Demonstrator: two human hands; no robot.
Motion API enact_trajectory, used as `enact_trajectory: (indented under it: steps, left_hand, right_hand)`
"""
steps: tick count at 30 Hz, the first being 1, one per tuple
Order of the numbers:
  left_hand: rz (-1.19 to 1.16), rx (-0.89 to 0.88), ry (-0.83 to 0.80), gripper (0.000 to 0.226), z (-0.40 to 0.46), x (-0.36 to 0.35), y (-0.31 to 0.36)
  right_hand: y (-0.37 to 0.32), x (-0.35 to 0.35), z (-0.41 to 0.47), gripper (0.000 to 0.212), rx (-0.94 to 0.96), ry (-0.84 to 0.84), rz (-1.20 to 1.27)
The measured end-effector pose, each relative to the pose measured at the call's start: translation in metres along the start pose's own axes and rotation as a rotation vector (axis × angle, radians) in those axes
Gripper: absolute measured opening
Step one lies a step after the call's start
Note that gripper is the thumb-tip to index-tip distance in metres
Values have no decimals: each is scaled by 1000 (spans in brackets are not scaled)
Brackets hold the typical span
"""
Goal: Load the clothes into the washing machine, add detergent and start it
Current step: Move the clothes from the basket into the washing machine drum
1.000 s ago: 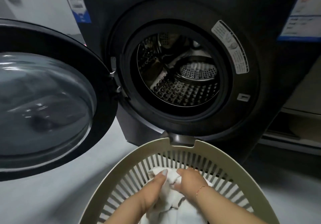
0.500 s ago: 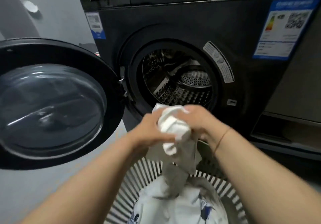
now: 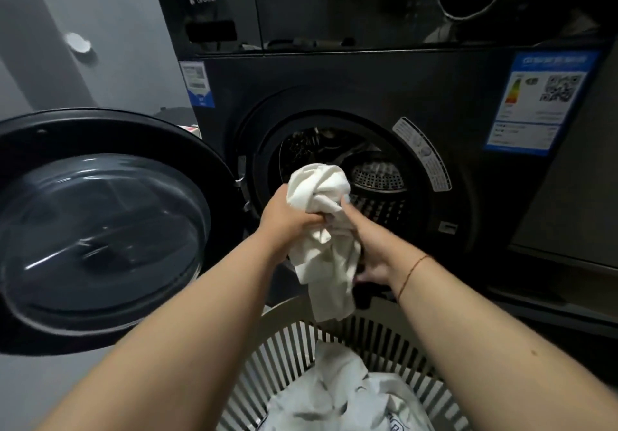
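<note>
Garment [image 3: 319, 196] bunched in both hands, just before drum opening [image 3: 378, 176].

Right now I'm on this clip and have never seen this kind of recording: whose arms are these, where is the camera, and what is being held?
There is no robot here. The camera sits on a person's head and looks forward and down, so the two bare arms are that person's own. The left hand grips a bunched white garment, and the right hand holds its hanging part from the other side. They hold it up in front of the washing machine's drum opening; the round door stands swung open to the left. Below is a slatted laundry basket with more white clothes inside. Nothing is in the drum yet, as far as it shows.
</note>
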State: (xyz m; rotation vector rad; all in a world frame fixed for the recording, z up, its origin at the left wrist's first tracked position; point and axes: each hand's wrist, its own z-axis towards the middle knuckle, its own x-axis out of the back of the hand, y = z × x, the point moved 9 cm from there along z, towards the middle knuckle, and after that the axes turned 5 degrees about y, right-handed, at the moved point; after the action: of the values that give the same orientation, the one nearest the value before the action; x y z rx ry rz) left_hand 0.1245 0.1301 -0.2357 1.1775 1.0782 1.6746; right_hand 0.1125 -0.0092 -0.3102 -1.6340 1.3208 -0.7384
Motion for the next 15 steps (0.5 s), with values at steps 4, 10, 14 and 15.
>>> enact_trajectory:
  steps: [4, 10, 14, 15]
  left_hand:
    - [-47, 101, -93, 64, 8, -22, -45]
    - [-148, 401, -226, 76, 20, -52, -85]
    - [-280, 272, -205, 75, 35, -48, -46]
    - [-270, 259, -179, 72, 35, -43, -48]
  right_hand:
    - [15, -10, 8, 76, -140, -27, 359]
    - [-8, -3, 43, 74, -63, 29, 820]
    - [-48, 26, 59, 62, 259, 114, 853]
    - [-44, 25, 60, 63, 262, 120, 765]
